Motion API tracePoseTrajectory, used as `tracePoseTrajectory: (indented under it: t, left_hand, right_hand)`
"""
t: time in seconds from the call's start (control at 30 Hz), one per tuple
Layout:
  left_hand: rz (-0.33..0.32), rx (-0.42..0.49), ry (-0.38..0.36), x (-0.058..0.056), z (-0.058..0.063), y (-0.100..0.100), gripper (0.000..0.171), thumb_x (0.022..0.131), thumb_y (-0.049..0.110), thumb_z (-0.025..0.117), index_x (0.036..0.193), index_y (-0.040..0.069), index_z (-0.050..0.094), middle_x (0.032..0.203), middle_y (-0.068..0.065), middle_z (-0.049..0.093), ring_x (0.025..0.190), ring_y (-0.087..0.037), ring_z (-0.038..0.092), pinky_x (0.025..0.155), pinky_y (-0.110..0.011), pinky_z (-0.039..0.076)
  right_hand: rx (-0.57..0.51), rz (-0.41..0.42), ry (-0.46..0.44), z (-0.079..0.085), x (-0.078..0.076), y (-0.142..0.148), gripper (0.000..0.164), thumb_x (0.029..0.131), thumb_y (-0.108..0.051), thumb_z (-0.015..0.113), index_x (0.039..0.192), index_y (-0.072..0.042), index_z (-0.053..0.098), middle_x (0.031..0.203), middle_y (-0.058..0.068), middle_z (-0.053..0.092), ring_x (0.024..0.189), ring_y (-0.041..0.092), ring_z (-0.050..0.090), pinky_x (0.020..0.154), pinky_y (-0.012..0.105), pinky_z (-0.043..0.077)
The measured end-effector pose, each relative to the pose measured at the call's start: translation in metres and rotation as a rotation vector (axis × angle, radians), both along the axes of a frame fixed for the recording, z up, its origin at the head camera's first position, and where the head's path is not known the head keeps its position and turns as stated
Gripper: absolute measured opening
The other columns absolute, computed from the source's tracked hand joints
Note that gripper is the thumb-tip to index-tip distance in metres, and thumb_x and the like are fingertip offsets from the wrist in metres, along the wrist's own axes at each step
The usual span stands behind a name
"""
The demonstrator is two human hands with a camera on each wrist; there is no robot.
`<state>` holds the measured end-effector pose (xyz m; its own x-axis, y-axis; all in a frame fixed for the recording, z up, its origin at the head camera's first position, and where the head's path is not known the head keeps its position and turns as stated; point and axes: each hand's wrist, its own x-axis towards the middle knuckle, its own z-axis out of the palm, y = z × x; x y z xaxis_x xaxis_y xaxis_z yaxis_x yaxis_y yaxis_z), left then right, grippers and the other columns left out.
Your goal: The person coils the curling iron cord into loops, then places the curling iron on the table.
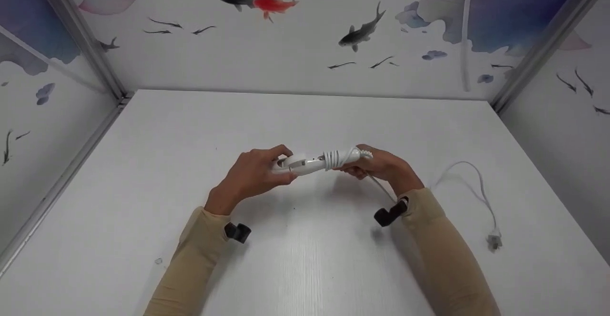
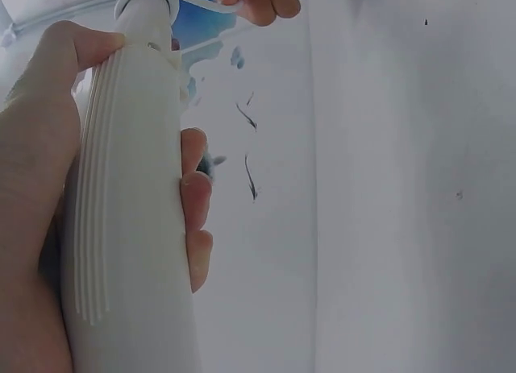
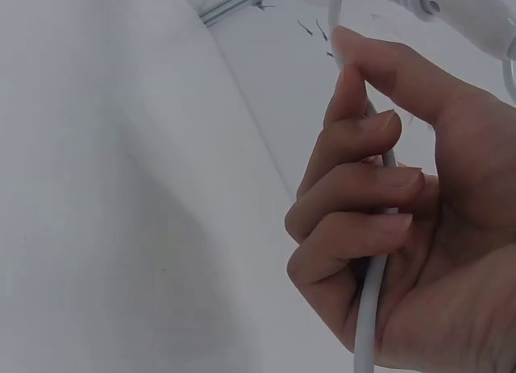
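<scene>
My left hand (image 1: 251,170) grips one end of a white curling iron (image 1: 312,166), thumb on one side and fingers round the other. In the left wrist view its ribbed white body (image 2: 137,196) fills the palm. Several turns of white cord (image 1: 332,160) are wound about the far part of the iron. My right hand (image 1: 380,164) is beside that wound part. The right wrist view shows this hand pinching the loose cord (image 3: 370,312) between thumb and forefinger, the other fingers curled round it.
The cord runs on past the right forearm across the white table (image 1: 305,259) and ends in a plug (image 1: 494,240) at the right. White panels (image 1: 286,58) with painted fish enclose the back and sides. A black wrist camera (image 1: 238,233) sits at each cuff.
</scene>
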<state>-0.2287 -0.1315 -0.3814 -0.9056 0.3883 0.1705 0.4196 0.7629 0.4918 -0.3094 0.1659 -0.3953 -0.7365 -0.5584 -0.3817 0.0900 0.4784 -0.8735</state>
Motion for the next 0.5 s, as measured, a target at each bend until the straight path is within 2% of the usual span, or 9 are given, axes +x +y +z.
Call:
tracePoseTrajectory:
  t: [0.1, 0.17, 0.33, 0.4, 0.5]
  left_hand:
    - [-0.017, 0.007, 0.0, 0.001, -0.001, 0.0, 0.042, 0.09, 0.042, 0.07, 0.125, 0.021, 0.063, 0.107, -0.009, 0.074, 0.084, -0.022, 0.063, 0.071, -0.035, 0.048]
    - [-0.022, 0.005, 0.0, 0.002, 0.0, 0.0, 0.041, 0.089, 0.042, 0.07, 0.124, 0.022, 0.063, 0.106, -0.008, 0.074, 0.084, -0.021, 0.063, 0.073, -0.036, 0.049]
    - [-0.058, -0.049, -0.01, 0.003, -0.003, 0.003, 0.039, 0.088, 0.042, 0.071, 0.121, 0.023, 0.065, 0.104, -0.005, 0.074, 0.082, -0.019, 0.062, 0.074, -0.036, 0.05]
    - [-0.066, -0.079, -0.024, 0.003, -0.003, 0.006, 0.039, 0.089, 0.044, 0.07, 0.121, 0.023, 0.064, 0.104, -0.005, 0.074, 0.081, -0.019, 0.061, 0.074, -0.036, 0.05]
    - [-0.044, -0.115, -0.033, 0.002, -0.002, 0.009, 0.041, 0.09, 0.046, 0.068, 0.123, 0.022, 0.063, 0.105, -0.005, 0.074, 0.08, -0.02, 0.061, 0.074, -0.037, 0.05]
  right_hand:
    - [0.068, -0.023, 0.031, 0.01, -0.005, -0.003, 0.013, 0.097, -0.009, 0.057, 0.103, -0.002, 0.066, 0.074, -0.003, 0.053, 0.065, 0.011, 0.045, 0.061, 0.025, 0.041]
    - [0.163, -0.007, 0.075, 0.017, -0.01, -0.007, 0.016, 0.097, -0.01, 0.057, 0.105, -0.002, 0.068, 0.078, -0.004, 0.056, 0.069, 0.01, 0.048, 0.063, 0.024, 0.043]
    - [0.4, 0.084, 0.162, 0.036, -0.018, -0.021, 0.022, 0.092, -0.032, 0.07, 0.094, -0.01, 0.074, 0.076, -0.006, 0.057, 0.074, 0.012, 0.049, 0.069, 0.028, 0.043]
    - [0.429, 0.084, 0.172, 0.044, -0.018, -0.027, 0.029, 0.089, -0.041, 0.073, 0.089, -0.012, 0.074, 0.069, -0.006, 0.053, 0.07, 0.013, 0.047, 0.069, 0.029, 0.042]
    - [0.411, 0.043, 0.178, 0.058, -0.015, -0.034, 0.036, 0.088, -0.046, 0.073, 0.087, -0.01, 0.072, 0.064, -0.006, 0.045, 0.065, 0.013, 0.043, 0.068, 0.03, 0.039]
